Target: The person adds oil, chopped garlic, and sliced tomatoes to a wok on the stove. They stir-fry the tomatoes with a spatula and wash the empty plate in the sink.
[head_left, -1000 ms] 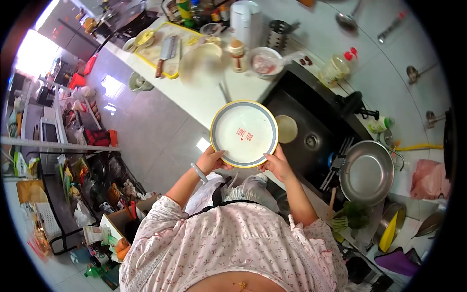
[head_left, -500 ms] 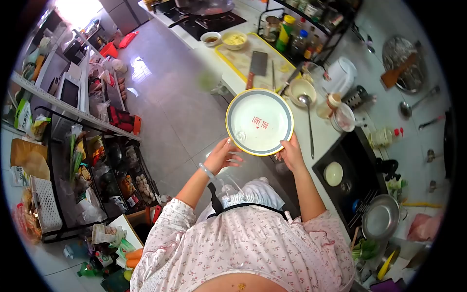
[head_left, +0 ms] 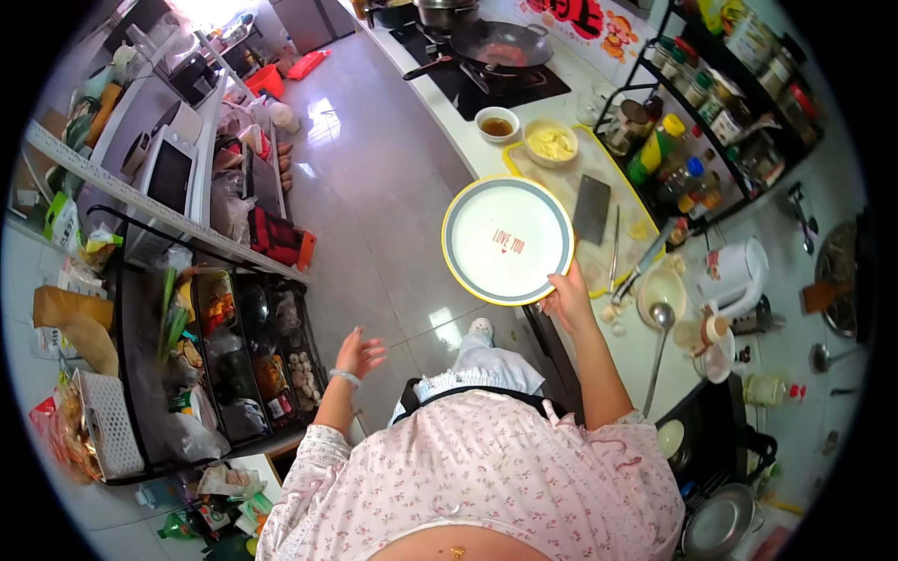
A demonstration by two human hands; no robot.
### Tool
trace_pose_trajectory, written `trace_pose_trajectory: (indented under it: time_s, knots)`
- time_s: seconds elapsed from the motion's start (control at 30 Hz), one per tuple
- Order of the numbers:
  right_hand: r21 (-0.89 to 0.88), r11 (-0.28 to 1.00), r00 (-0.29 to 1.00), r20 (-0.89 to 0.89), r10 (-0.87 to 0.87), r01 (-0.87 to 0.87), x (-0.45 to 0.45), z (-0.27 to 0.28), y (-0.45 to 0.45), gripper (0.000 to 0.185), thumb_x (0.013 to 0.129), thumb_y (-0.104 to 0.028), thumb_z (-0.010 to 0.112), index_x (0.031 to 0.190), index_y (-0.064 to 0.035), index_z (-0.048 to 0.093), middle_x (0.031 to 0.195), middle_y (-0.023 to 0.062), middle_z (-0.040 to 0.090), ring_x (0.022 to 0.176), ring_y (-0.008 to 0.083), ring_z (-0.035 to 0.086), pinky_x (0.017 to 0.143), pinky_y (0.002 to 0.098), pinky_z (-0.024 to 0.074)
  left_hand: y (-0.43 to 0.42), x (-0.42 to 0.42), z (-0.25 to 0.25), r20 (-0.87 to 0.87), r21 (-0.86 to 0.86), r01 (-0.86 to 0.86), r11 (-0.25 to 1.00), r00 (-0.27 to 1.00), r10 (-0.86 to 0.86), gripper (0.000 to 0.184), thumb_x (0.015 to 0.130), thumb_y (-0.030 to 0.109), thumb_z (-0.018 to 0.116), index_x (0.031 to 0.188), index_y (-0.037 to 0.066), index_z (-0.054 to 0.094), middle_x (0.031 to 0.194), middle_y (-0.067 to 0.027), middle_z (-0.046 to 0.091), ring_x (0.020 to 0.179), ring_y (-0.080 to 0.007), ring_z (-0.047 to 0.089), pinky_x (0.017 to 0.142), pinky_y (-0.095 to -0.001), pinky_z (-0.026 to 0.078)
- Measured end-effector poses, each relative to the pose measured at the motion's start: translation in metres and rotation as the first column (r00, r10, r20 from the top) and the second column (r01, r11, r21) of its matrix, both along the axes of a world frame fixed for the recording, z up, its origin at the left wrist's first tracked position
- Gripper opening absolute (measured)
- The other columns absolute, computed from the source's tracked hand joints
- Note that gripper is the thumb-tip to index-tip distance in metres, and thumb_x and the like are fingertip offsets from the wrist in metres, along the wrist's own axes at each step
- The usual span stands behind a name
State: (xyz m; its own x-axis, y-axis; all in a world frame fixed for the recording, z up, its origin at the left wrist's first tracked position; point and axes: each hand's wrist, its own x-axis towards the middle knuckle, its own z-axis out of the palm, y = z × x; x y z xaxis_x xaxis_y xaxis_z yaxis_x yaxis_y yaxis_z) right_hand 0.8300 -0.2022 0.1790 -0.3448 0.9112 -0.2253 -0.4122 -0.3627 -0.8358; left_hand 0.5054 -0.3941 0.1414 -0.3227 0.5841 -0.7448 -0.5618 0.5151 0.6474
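Observation:
A round white plate (head_left: 496,266) with a yellow rim, a grey band and the red words "LOVE YOU" faces up toward me. My right hand (head_left: 567,301) grips its lower right edge, thumb on top and the other fingers underneath. The plate is held in the air beside the counter (head_left: 449,122), overlapping the corner of the yellow-edged cutting board (head_left: 617,173). Well apart from the plate, my left hand (head_left: 358,353) is over the floor at my left side, holding nothing, its fingers spread. On the board lies a cleaver (head_left: 592,210), its handle hidden by the plate.
A wok (head_left: 500,47) sits on the stove (head_left: 477,89) ahead. Bowls of brown liquid (head_left: 497,125) and yellow pieces (head_left: 551,144) stand near it. To the right are a ladle (head_left: 661,323), a white kettle (head_left: 739,271) and a spice rack (head_left: 711,103). Storage shelves (head_left: 168,224) line the left.
My left hand has let go of the plate and swung left and down. My right hand still carries it. My view has moved forward along the counter, showing more of the stove.

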Motion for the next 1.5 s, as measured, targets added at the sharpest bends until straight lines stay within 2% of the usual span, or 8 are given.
trace_pose_trajectory:
  time_s: [0.2, 0.4, 0.73, 1.0, 1.23, 1.33, 1.43, 1.5]
  knots:
    - [-0.007, 1.0, 1.0, 0.028, 0.01, -0.01, -0.023, 0.012, 0.075, 0.031, 0.07, -0.001, 0.035, 0.101, -0.0024, 0.03, 0.069, 0.0108, 0.047, 0.039, 0.0141, 0.044, 0.032, 0.023, 0.0364, -0.025, -0.056, -0.047, -0.011, -0.241, -0.449, 0.86, 0.888, 0.461, 0.043, 0.077, 0.039, 0.042, 0.109, 0.012, 0.03, 0.09, -0.0141, 0.049, 0.072, -0.0284, 0.053, 0.062, -0.0411, 0.045]
    - [-0.015, 0.998, 0.996, 0.067, -0.052, 0.054, -0.03, 0.03, 0.144, 0.027, 0.071, -0.003, 0.037, 0.098, -0.0013, 0.034, 0.07, 0.0083, 0.047, 0.041, 0.0112, 0.043, 0.032, 0.0209, 0.0349, 0.002, -0.094, -0.075, -0.038, -0.508, -0.355, 0.784, 0.919, 0.392, 0.042, 0.078, 0.038, 0.04, 0.11, 0.014, 0.028, 0.086, -0.0133, 0.05, 0.06, -0.0255, 0.055, 0.048, -0.0378, 0.045]
    - [0.105, 0.931, 0.91, 0.202, -0.363, 0.349, -0.042, 0.029, 0.274, 0.024, 0.071, -0.005, 0.04, 0.095, -0.006, 0.04, 0.06, 0.003, 0.048, 0.037, 0.0081, 0.04, 0.032, 0.0179, 0.0324, 0.162, -0.191, -0.093, -0.102, -0.454, 0.036, 0.89, 0.99, -0.092, 0.045, 0.077, 0.04, 0.04, 0.112, 0.016, 0.023, 0.091, -0.0133, 0.049, 0.065, -0.0261, 0.055, 0.05, -0.0375, 0.044]
    - [0.122, 0.899, 0.76, 0.495, -0.422, 0.42, -0.051, 0.047, 0.387, 0.027, 0.067, 0.0, 0.035, 0.094, -0.0029, 0.039, 0.056, 0.0063, 0.047, 0.034, 0.0108, 0.04, 0.029, 0.0217, 0.0307, 0.219, -0.279, -0.095, -0.094, -0.391, 0.132, 0.911, 0.979, -0.182, 0.044, 0.078, 0.039, 0.04, 0.112, 0.017, 0.024, 0.088, -0.0111, 0.049, 0.064, -0.0245, 0.054, 0.053, -0.0379, 0.043]
    - [0.226, 0.841, 0.476, 0.739, -0.477, 0.492, -0.075, 0.052, 0.462, 0.028, 0.065, 0.002, 0.029, 0.09, 0.0042, 0.042, 0.052, 0.0119, 0.048, 0.034, 0.0148, 0.045, 0.028, 0.0238, 0.0325, 0.185, -0.333, -0.118, -0.117, -0.487, 0.017, 0.873, 0.99, -0.085, 0.042, 0.077, 0.041, 0.04, 0.108, 0.015, 0.028, 0.086, -0.0127, 0.048, 0.059, -0.0251, 0.053, 0.047, -0.0376, 0.043]
    - [0.295, 0.825, 0.212, 0.874, -0.437, 0.482, -0.085, 0.057, 0.486, 0.033, 0.065, 0.001, 0.03, 0.097, 0.0037, 0.039, 0.058, 0.0151, 0.051, 0.035, 0.0169, 0.048, 0.026, 0.0251, 0.0333, 0.167, -0.34, -0.127, -0.089, -0.52, -0.011, 0.854, 0.995, -0.041, 0.043, 0.077, 0.041, 0.039, 0.108, 0.015, 0.027, 0.085, -0.0129, 0.048, 0.059, -0.0255, 0.053, 0.046, -0.038, 0.043]
    - [0.433, 0.831, 0.107, 0.862, -0.495, 0.35, -0.103, 0.068, 0.499, 0.036, 0.068, -0.003, 0.041, 0.103, 0.0016, 0.033, 0.069, 0.0191, 0.055, 0.046, 0.0275, 0.054, 0.034, 0.0328, 0.0407, 0.168, -0.343, -0.126, -0.071, -0.532, -0.044, 0.846, 0.997, 0.008, 0.043, 0.077, 0.041, 0.039, 0.108, 0.015, 0.027, 0.084, -0.0125, 0.048, 0.059, -0.0256, 0.053, 0.045, -0.0378, 0.043]
    - [0.588, 0.808, -0.305, 0.763, -0.57, -0.039, -0.107, 0.065, 0.512, 0.041, 0.069, -0.009, 0.046, 0.105, 0.0012, 0.032, 0.075, 0.0192, 0.055, 0.062, 0.0306, 0.055, 0.051, 0.0378, 0.0443, 0.174, -0.34, -0.125, -0.071, -0.542, -0.046, 0.839, 0.997, 0.009, 0.042, 0.077, 0.041, 0.039, 0.108, 0.015, 0.027, 0.084, -0.0124, 0.049, 0.058, -0.0257, 0.053, 0.044, -0.0375, 0.043]
